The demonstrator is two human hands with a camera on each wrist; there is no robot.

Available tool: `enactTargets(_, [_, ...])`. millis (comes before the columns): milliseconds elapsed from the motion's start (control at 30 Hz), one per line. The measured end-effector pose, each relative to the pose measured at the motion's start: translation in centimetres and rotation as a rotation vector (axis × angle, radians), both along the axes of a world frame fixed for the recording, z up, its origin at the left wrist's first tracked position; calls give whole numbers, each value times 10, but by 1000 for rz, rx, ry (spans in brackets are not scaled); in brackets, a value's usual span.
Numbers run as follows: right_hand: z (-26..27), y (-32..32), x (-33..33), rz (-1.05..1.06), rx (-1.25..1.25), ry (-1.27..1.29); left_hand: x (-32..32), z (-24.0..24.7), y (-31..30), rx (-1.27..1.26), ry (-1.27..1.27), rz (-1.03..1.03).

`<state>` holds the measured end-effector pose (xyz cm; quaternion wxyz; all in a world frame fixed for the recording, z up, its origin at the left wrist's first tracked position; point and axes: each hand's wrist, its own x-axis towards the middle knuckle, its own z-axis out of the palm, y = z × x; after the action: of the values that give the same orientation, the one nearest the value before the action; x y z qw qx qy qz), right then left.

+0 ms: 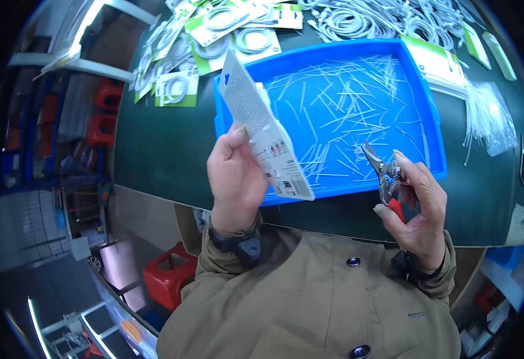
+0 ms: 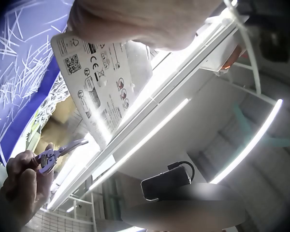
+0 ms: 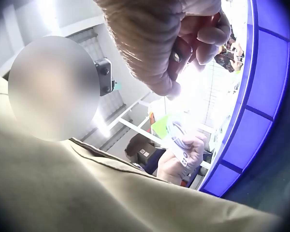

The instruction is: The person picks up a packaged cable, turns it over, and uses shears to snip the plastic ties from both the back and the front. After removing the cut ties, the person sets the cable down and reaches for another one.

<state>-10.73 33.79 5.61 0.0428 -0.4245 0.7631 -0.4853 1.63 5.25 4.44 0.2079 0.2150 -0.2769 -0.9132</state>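
Centrally in the head view, the left hand (image 1: 235, 176) grips a long white printed cardboard package card (image 1: 262, 128). Its thumb lies on the card's near face and its fingers are curled behind it. The card is held tilted, its top toward the upper left of the frame and its lower corner toward the centre, in front of the near left part of a shallow blue plastic tray (image 1: 420, 128).

At the right of centre, the right hand (image 1: 420, 212) is clenched round the red handles of a pair of small steel snips (image 1: 383, 172). The blades point up and left, over the tray's near right corner. The snips and the card are apart.

Many thin white cut strips (image 1: 339, 102) lie scattered across the tray floor. The tray rests on a dark green tabletop (image 1: 160, 143).

Toward the upper left of the frame lie green-and-white carded packs of coiled white cable (image 1: 178, 90), just beside the tray's left end. Along the top edge sits a heap of loose white cables (image 1: 363, 21). At the bottom of the frame a beige buttoned jacket (image 1: 309, 299) fills the view.
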Motion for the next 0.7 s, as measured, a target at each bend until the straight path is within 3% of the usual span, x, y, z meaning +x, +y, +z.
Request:
enactTargets(100, [-1, -7, 3, 42, 28, -5, 1, 1, -10, 78, 163, -132])
enactTargets(233, [-7, -13, 5, 98, 58, -18, -2, 8, -3, -34, -10, 2])
enactTargets(367, [-6, -18, 6, 141, 99, -10, -2, 4, -5, -58, -12, 14])
enactTargets(500, [-1, -26, 7, 215, 137, 11, 6, -17, -17, -13, 287, -160])
enactTargets(567, [3, -32, 9, 249, 151, 31, 2, -48, -36, -130, 611, -351])
enactTargets(700, [10, -44, 16, 336, 204, 72, 6, -43, -43, -103, 636, -472])
